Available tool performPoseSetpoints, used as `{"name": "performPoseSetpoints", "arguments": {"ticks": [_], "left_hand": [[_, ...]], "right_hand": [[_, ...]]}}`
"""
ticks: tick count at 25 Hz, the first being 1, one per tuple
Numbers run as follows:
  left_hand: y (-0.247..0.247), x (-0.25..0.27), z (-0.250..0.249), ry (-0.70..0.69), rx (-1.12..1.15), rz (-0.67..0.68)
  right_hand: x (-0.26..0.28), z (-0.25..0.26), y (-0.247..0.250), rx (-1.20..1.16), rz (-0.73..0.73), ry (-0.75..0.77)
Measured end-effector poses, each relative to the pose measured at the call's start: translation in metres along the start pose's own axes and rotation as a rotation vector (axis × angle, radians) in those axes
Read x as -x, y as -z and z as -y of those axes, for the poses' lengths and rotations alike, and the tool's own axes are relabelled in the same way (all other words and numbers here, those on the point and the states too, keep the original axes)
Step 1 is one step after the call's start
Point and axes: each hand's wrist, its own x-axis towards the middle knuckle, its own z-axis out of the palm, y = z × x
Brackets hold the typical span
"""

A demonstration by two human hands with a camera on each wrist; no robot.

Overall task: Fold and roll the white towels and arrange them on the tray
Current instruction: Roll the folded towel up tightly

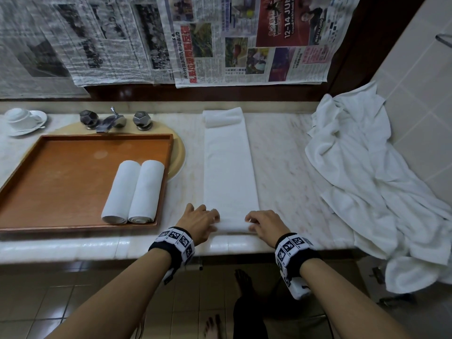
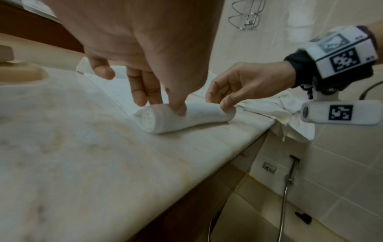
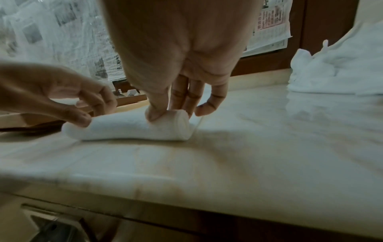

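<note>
A long folded white towel (image 1: 230,172) lies as a strip on the marble counter, running away from me. Its near end is wound into a small roll (image 1: 233,227) (image 2: 196,117) (image 3: 124,129) by the counter's front edge. My left hand (image 1: 215,217) (image 2: 159,104) grips the roll's left end, thumb in front and fingers behind. My right hand (image 1: 250,222) (image 3: 172,111) grips the right end the same way. The strip's far end (image 1: 222,117) is bunched against the back ledge. The wooden tray (image 1: 61,182) at left holds two rolled white towels (image 1: 122,192) (image 1: 146,192) side by side.
A loose pile of white towels (image 1: 367,167) (image 3: 342,73) covers the counter's right end and hangs over its edge. Behind the tray stand a faucet (image 1: 112,121) and a cup on a saucer (image 1: 22,121). Newspaper (image 1: 220,40) covers the back wall.
</note>
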Motion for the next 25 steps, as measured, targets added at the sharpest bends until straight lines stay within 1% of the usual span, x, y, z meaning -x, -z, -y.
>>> {"name": "performPoseSetpoints", "arguments": {"ticks": [1, 3, 6, 8, 10, 12, 14, 17, 19, 20, 23, 25], "left_hand": [[0.001, -0.001, 0.000, 0.017, 0.038, -0.002], [0.003, -0.003, -0.002, 0.045, 0.056, -0.002], [0.004, -0.004, -0.007, 0.100, 0.054, -0.014], [0.002, -0.006, -0.012, 0.104, 0.070, -0.054], [-0.003, -0.007, -0.018, 0.106, 0.125, -0.084], [-0.007, -0.008, -0.024, 0.115, 0.168, -0.089], [-0.011, -0.005, -0.025, 0.114, 0.199, -0.110], [-0.015, -0.005, -0.024, 0.107, 0.199, -0.086], [-0.014, -0.009, -0.025, 0.117, 0.138, -0.090], [-0.013, -0.011, -0.025, 0.111, 0.101, -0.094], [-0.009, -0.013, -0.020, 0.068, -0.029, -0.049], [-0.006, -0.011, -0.015, 0.027, -0.051, -0.006]], "right_hand": [[-0.001, 0.001, 0.002, -0.043, -0.009, -0.020], [-0.005, 0.000, 0.002, -0.045, -0.023, -0.038], [-0.012, -0.001, -0.003, 0.040, -0.058, -0.047], [-0.015, 0.000, -0.010, 0.104, -0.116, -0.009], [-0.014, 0.004, -0.018, 0.110, -0.172, 0.066], [-0.010, 0.008, -0.024, 0.138, -0.208, 0.127], [-0.006, 0.008, -0.028, 0.143, -0.221, 0.143], [-0.007, 0.007, -0.029, 0.176, -0.161, 0.154], [-0.010, 0.007, -0.026, 0.205, -0.173, 0.172], [-0.011, 0.007, -0.022, 0.205, -0.149, 0.171], [-0.015, 0.007, -0.012, 0.253, -0.031, 0.167], [-0.015, 0.007, -0.005, 0.243, 0.055, 0.133]]}}
